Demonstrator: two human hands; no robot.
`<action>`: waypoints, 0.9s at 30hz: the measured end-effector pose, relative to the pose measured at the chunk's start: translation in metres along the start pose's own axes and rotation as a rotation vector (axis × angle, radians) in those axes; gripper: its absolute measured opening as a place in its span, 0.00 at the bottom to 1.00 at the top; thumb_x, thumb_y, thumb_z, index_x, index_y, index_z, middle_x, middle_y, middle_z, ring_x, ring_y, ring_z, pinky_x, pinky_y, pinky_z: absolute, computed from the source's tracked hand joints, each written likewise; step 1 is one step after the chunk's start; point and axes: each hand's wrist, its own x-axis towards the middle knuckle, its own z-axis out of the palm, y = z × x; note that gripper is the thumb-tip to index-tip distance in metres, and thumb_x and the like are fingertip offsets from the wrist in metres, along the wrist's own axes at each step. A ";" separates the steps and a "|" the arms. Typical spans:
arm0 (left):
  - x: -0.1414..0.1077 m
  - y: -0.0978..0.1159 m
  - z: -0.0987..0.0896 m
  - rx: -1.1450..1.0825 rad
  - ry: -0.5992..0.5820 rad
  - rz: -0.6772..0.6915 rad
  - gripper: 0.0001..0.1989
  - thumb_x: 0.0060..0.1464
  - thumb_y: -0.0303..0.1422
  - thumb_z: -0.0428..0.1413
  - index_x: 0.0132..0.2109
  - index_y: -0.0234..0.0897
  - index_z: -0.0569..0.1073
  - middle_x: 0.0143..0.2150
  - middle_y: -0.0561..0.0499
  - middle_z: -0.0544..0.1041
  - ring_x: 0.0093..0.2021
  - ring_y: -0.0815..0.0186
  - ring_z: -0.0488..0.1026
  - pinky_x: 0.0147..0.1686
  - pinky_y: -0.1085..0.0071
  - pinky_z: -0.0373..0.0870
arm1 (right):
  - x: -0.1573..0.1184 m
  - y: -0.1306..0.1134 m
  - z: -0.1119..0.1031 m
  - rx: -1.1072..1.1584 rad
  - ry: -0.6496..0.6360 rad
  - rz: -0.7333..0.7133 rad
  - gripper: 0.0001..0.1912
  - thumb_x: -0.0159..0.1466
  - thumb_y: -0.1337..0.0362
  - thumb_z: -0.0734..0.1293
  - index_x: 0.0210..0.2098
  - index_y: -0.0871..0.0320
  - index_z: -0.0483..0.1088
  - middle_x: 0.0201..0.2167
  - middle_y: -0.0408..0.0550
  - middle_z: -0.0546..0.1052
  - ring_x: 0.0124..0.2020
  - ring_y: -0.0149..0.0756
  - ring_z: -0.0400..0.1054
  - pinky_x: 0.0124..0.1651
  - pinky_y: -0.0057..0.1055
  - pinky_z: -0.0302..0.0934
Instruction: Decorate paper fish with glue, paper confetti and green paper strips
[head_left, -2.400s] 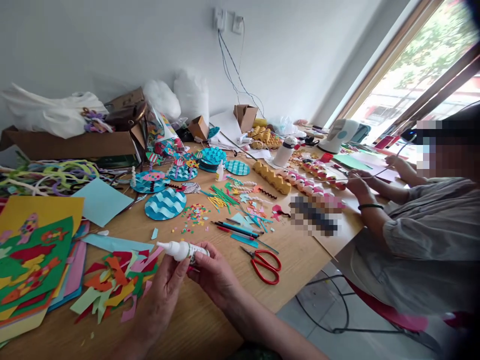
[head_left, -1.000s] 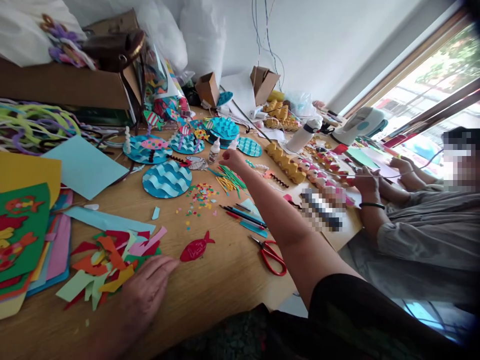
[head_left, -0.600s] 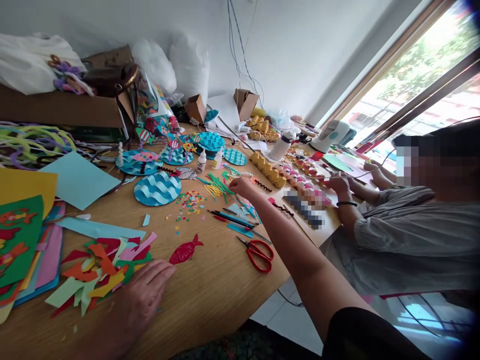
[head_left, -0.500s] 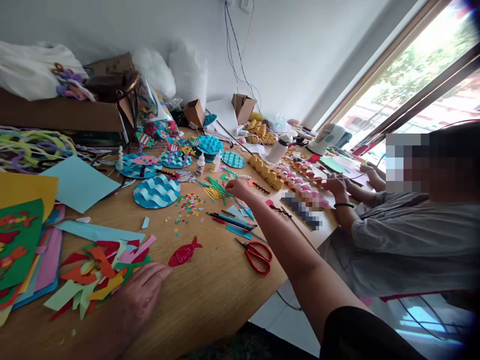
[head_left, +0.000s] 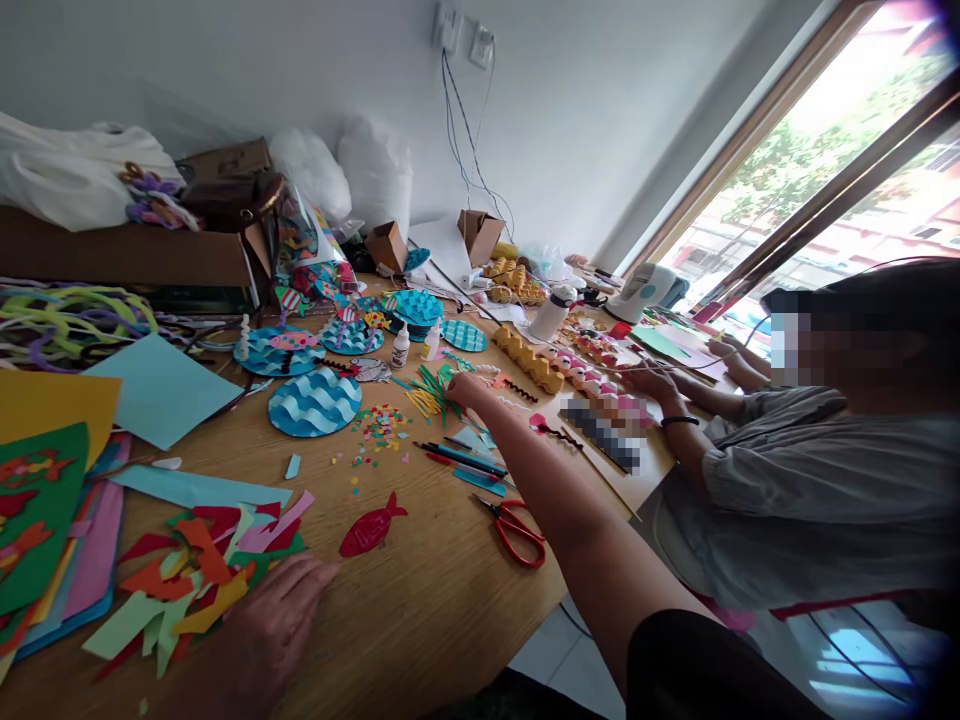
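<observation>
My left hand (head_left: 289, 605) rests on the table beside coloured paper scraps (head_left: 191, 570), its fingers together and stretched out flat. Just beyond its fingertips lies a red paper fish (head_left: 373, 527). My right arm reaches across the table, and my right hand (head_left: 465, 390) is at a pile of thin green strips (head_left: 433, 388), its fingers bent; whether it grips a strip is too small to tell. Yellow strips (head_left: 422, 402) lie left of that hand. Small confetti pieces (head_left: 382, 425) are spread nearer to me.
Red-handled scissors (head_left: 517, 535) and pencils (head_left: 465, 458) lie near my right forearm. A wavy blue disc (head_left: 315, 402) and glue bottles (head_left: 400, 347) stand further back. At the right sits a person in grey (head_left: 817, 480), hands over the table.
The view has tilted up slightly, so the table sits lower. My right hand remains at the green strips, with its fingers a little lower over them. My left hand stays beside the scraps.
</observation>
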 end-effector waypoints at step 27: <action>0.006 0.005 0.000 0.010 0.120 -0.006 0.13 0.54 0.28 0.46 0.42 0.41 0.72 0.35 0.54 0.79 0.35 0.68 0.76 0.39 0.78 0.72 | -0.051 0.028 -0.017 0.331 0.219 -0.004 0.09 0.53 0.69 0.61 0.28 0.62 0.75 0.26 0.47 0.75 0.30 0.32 0.65 0.29 0.24 0.52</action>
